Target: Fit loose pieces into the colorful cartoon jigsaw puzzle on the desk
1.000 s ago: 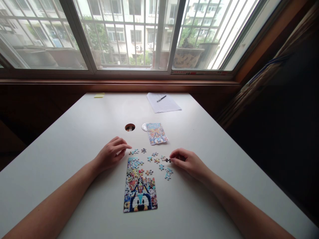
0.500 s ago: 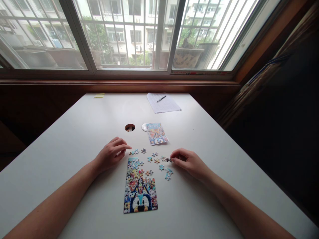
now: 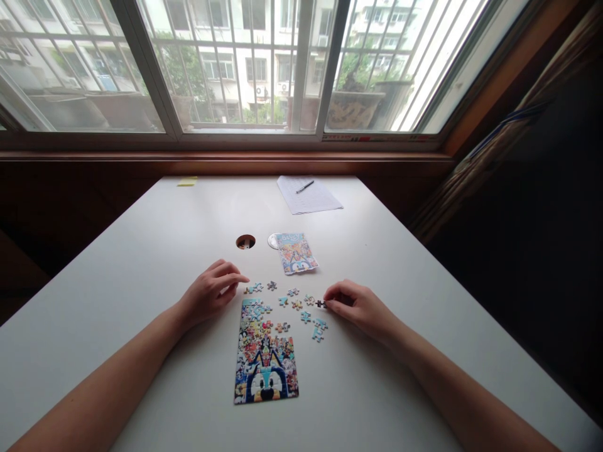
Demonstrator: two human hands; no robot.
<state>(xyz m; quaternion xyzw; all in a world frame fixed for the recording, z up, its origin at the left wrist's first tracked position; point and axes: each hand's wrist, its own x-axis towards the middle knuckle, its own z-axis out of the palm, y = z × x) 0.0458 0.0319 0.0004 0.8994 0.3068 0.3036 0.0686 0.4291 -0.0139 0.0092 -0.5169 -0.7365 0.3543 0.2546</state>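
Note:
A partly assembled jigsaw puzzle (image 3: 266,370) lies on the white table, with a blue cartoon dog's face at its near end and a ragged upper right side. My left hand (image 3: 214,289) rests beyond its upper left corner. Its index finger points toward a pair of loose pieces (image 3: 253,288), the other fingers loosely bent with nothing seen in them. At the right, the thumb and fingertips of my right hand (image 3: 353,302) pinch a dark puzzle piece (image 3: 321,304). Several loose puzzle pieces (image 3: 306,316) lie between the hands, some light blue, some multicoloured.
Behind the pieces lies a picture card (image 3: 298,253) of the same design, partly over a round silvery disc (image 3: 272,240). Left of it is a round hole (image 3: 245,242) in the table (image 3: 141,263). Farther back are paper sheets (image 3: 313,201), a pen (image 3: 305,186) and a yellow note (image 3: 187,181).
My right hand has shifted very slightly right, with the dark piece turning a little and moving away from its neighbour. The left hand has stayed in place.

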